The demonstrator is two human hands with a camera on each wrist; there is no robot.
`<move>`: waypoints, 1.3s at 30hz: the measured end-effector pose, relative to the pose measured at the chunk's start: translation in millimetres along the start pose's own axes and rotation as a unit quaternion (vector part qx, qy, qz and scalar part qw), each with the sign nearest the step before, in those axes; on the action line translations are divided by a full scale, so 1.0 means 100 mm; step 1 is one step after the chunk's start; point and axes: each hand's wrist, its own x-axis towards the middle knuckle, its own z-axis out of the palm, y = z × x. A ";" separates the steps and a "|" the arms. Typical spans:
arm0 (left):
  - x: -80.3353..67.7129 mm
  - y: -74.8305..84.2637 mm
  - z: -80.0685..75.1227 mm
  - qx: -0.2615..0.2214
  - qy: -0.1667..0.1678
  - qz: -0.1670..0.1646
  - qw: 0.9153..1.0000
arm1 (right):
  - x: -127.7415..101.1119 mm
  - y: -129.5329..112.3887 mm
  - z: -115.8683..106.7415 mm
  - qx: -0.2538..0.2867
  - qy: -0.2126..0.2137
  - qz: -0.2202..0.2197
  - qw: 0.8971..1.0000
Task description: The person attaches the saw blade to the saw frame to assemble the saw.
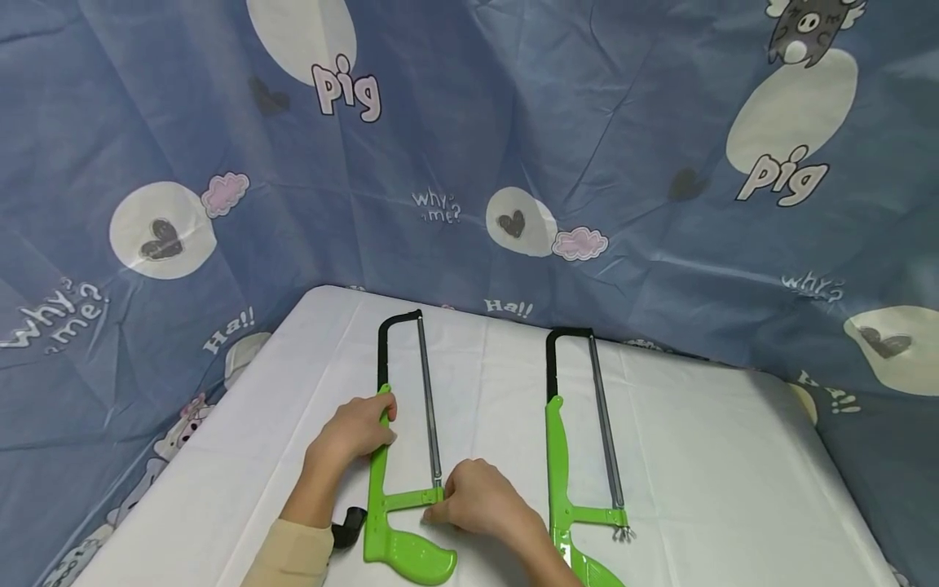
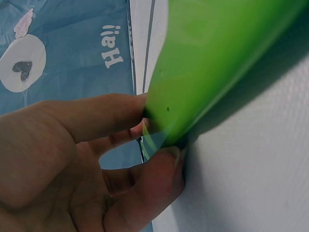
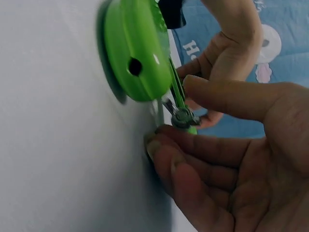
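Two hacksaws with bright green handles and black front frames lie side by side on the white surface. The left hacksaw [image 1: 421,558] is between my hands. With thumb and fingers, my left hand [image 1: 359,428] pinches its green frame [image 2: 193,72] about midway along. My right hand [image 1: 484,497] is at the handle end of the grey blade [image 1: 429,399], its thumb and fingers around the wing nut [image 3: 182,116] on the green crossbar [image 1: 411,499]. The right hacksaw [image 1: 559,456] lies beyond my right hand, its handle partly hidden by my forearm.
A black curved piece [image 1: 348,528] lies beside the left hacksaw's handle, partly behind my left sleeve [image 1: 289,550]. The white covered table [image 1: 734,473] meets a blue printed cloth [image 1: 469,147] at its back and sides. A wing nut [image 1: 623,534] shows on the right hacksaw.
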 end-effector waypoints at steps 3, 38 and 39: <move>0.01 0.00 0.00 -0.003 -0.001 -0.003 1.000 | -0.01 -0.02 0.03 -0.019 0.011 -0.002 1.000; 0.02 -0.02 0.05 -0.013 0.010 -0.008 1.000 | -0.03 0.05 -0.05 0.047 -0.049 -0.002 0.998; 0.02 -0.02 0.05 -0.013 0.010 -0.009 1.000 | -0.03 0.05 -0.05 0.047 -0.050 0.000 0.998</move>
